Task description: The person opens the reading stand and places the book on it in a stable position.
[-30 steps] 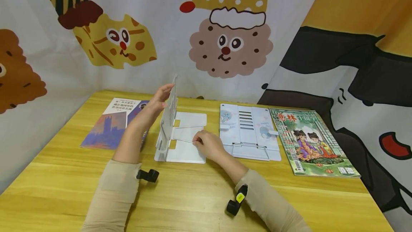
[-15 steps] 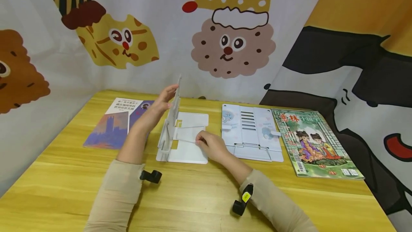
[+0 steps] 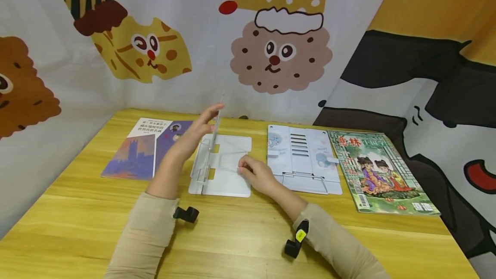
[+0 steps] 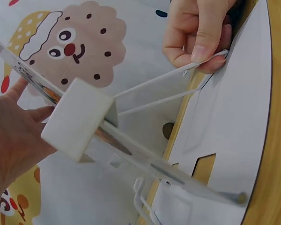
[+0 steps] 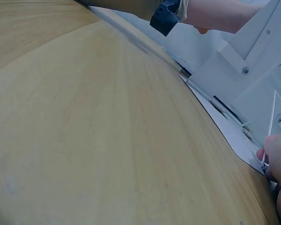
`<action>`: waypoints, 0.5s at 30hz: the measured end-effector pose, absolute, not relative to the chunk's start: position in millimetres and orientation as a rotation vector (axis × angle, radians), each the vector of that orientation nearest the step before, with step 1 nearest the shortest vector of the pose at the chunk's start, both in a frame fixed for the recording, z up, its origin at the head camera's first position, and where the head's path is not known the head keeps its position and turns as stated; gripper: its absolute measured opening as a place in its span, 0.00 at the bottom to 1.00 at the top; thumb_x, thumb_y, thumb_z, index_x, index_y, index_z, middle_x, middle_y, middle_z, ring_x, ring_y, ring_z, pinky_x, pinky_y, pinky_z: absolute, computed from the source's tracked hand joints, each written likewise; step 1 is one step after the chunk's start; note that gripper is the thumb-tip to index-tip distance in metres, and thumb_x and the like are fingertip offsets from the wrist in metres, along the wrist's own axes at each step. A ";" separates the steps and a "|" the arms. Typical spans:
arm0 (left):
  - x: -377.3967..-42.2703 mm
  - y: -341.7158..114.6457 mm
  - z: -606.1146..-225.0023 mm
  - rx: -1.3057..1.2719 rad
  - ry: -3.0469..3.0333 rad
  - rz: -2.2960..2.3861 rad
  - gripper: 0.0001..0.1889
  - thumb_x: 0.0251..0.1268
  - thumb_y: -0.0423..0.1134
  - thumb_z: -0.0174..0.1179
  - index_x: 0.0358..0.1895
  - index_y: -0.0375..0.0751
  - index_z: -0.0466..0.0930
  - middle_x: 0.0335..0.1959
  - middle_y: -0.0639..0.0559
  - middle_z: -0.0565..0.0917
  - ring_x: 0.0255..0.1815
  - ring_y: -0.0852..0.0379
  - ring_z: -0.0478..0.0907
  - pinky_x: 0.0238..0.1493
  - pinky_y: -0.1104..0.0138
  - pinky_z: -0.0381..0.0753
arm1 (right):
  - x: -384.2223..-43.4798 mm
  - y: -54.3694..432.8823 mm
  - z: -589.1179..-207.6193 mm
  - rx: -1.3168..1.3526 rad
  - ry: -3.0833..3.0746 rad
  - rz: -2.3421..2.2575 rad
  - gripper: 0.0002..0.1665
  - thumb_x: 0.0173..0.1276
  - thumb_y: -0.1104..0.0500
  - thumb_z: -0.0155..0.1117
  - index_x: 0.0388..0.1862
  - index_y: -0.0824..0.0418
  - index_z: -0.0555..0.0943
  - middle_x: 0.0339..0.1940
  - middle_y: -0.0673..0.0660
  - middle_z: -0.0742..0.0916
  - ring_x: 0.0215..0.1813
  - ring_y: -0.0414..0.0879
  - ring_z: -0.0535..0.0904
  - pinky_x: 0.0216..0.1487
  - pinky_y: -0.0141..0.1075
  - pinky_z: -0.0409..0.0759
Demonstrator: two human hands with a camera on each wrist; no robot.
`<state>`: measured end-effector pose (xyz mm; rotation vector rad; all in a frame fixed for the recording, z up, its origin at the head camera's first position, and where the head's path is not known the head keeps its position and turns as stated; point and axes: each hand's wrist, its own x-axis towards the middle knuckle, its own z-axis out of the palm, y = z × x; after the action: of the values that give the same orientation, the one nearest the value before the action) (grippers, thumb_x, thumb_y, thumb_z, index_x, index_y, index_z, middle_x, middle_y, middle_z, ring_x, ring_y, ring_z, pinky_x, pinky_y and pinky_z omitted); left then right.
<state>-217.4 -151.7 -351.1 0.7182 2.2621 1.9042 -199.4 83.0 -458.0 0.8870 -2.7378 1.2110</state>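
Observation:
A white book stand (image 3: 232,180) has its base flat on the table and its hinged panel (image 4: 131,145) raised, nearly edge-on in the head view. My left hand (image 3: 193,137) supports the panel's left side with fingers extended; in the left wrist view the open palm faces it. My right hand (image 3: 256,174) is low over the base's right part. Its thumb and finger pinch the end of the thin white wire support (image 4: 154,82), which runs up to the panel. A white clip block (image 4: 77,119) sticks out from the panel.
A second book stand (image 3: 302,158), printed pale blue, lies flat to the right. Beyond it is a green magazine (image 3: 379,171). A purple and white book (image 3: 133,154) lies at left, partly behind my left arm. A cartoon-printed curtain (image 3: 193,89) hangs behind the table.
The raised panel has swung rightward with my left hand, from showing its left face to nearly edge-on. My right hand keeps its pinch on the wire near the same spot.

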 end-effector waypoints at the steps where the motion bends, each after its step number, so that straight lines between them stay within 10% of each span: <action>1: -217.4 -149.8 -350.8 0.722 2.266 1.897 0.36 0.62 0.49 0.47 0.76 0.55 0.52 0.76 0.54 0.49 0.75 0.53 0.43 0.67 0.39 0.40 | -200.0 83.3 -458.3 0.891 -2.735 1.213 0.03 0.70 0.57 0.60 0.37 0.54 0.75 0.25 0.45 0.77 0.28 0.39 0.70 0.30 0.32 0.71; 15: -216.7 -116.5 -349.8 0.761 2.337 1.782 0.30 0.66 0.39 0.48 0.73 0.51 0.58 0.77 0.54 0.44 0.75 0.51 0.43 0.64 0.43 0.56 | -201.8 85.0 -459.8 0.908 -2.702 1.240 0.04 0.69 0.57 0.61 0.36 0.52 0.75 0.25 0.45 0.77 0.28 0.39 0.70 0.29 0.32 0.71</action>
<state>-216.7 -116.5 -349.8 0.7607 2.3366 1.7821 -201.8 85.0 -459.8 0.9083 -2.7017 1.2398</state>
